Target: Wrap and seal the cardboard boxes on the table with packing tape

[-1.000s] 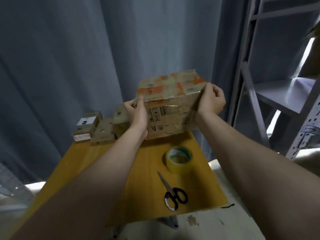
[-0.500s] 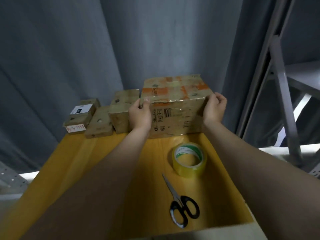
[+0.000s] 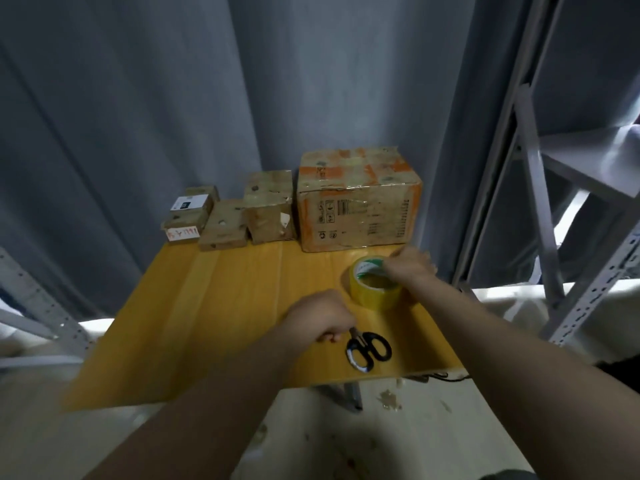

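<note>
At the near edge of the yellow wooden table (image 3: 214,327), close to its right corner, lie black-handled scissors (image 3: 369,349), loops toward me. The person's left hand (image 3: 320,318) sits curled over their blades, fingers folded down around the metal. Just beyond, near the table's right edge, stands a roll of yellow packing tape (image 3: 375,289). The right hand (image 3: 410,266) rests on its far rim, too blurred for me to tell whether it grips or only touches. Left of both hands the wood runs open from the near edge to the back row. Along the far edge the boxes stand side by side: a large brown cardboard box with orange markings (image 3: 358,206) at the right, glossy with tape, then a medium brown box (image 3: 268,209), a low flat brown box (image 3: 223,223), and small stacked boxes with white labels (image 3: 188,214). A grey curtain (image 3: 173,98) hangs close behind them, and grey metal shelving (image 3: 540,188) crowds the table's right side.
</note>
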{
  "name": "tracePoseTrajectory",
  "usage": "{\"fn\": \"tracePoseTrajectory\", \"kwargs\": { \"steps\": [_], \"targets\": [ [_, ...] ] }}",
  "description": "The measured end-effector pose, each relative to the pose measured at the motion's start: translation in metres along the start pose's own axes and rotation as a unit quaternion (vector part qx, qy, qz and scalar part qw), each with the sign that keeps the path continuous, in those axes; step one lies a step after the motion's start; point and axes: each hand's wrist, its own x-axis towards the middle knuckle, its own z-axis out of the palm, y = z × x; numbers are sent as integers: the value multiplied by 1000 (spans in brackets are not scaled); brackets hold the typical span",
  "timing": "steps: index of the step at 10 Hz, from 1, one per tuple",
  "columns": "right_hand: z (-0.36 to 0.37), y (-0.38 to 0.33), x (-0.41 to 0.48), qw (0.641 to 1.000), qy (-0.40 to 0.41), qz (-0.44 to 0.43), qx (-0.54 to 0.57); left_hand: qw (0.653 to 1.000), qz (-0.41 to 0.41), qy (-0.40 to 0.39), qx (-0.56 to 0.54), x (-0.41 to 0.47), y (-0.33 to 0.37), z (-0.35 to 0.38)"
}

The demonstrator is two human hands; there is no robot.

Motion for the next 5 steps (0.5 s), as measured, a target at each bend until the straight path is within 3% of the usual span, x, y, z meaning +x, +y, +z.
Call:
{"fn": "tracePoseTrajectory", "kwargs": {
  "steps": [1,3,5],
  "targets": [
    [10,-4,-15,998,-7,-53,-44,995,-2,58,75,-2,2,6],
    [35,-15,-10,994,22,-93,-61,981,-57,170,80,24,-36,-27],
    [54,-39,8,992,22,-106,-65,977,-17,192,89,55,-46,-46]
  ]
}}
